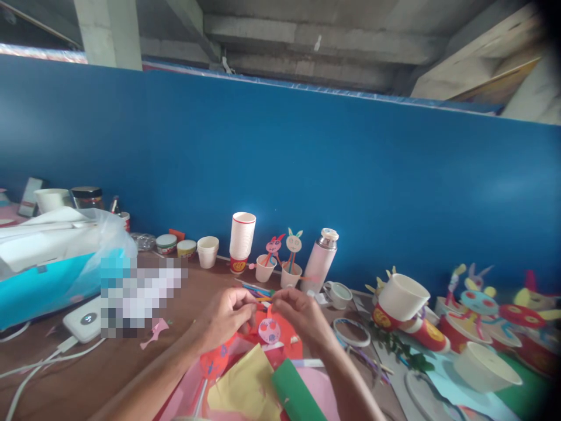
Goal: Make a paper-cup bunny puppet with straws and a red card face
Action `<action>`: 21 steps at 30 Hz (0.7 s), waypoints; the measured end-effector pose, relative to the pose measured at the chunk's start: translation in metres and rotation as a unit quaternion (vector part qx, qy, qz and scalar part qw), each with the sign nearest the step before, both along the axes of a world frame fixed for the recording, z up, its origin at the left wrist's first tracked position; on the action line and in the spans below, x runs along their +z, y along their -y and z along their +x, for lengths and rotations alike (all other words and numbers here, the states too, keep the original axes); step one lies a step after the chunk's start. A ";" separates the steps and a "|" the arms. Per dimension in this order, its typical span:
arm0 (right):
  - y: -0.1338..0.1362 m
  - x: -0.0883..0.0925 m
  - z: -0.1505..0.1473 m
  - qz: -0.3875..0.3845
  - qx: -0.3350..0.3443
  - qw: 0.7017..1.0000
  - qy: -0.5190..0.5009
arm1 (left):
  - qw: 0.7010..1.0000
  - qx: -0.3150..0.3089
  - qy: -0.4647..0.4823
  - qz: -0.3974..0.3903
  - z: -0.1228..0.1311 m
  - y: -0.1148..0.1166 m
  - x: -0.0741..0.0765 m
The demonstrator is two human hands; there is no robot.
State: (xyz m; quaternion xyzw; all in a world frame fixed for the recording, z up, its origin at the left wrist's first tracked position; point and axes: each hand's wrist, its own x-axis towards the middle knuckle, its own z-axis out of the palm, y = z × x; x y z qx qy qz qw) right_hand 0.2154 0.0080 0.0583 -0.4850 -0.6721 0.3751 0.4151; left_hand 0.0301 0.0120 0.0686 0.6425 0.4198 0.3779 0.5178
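A blue partition is backing the brown table, and a pale flask and a stack of paper cups are standing upright along its foot, presumably to avoid crowding the work. Yellow paper is lying close to the person, likely for easy reach. The right hand is pinching an orange strip, apparently keeping the pink face disc steady below the fingertips, between both hands. The left hand is curling its fingers alongside; whether it is gripping anything is unclear.
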 end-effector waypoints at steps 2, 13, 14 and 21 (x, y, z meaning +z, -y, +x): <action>-0.013 -0.006 0.025 0.025 -0.090 0.994 0.050 | 1.000 0.015 0.015 0.002 -0.001 0.000 0.004; -0.043 -0.051 0.084 0.060 -0.293 0.918 0.261 | 0.999 0.031 0.032 -0.011 -0.002 0.004 0.016; -0.043 -0.050 0.084 0.064 -0.290 0.917 0.266 | 0.999 0.030 0.033 -0.012 -0.002 0.004 0.015; -0.048 -0.062 0.090 0.064 -0.300 0.900 0.311 | 0.999 0.020 0.039 -0.013 -0.003 0.003 0.014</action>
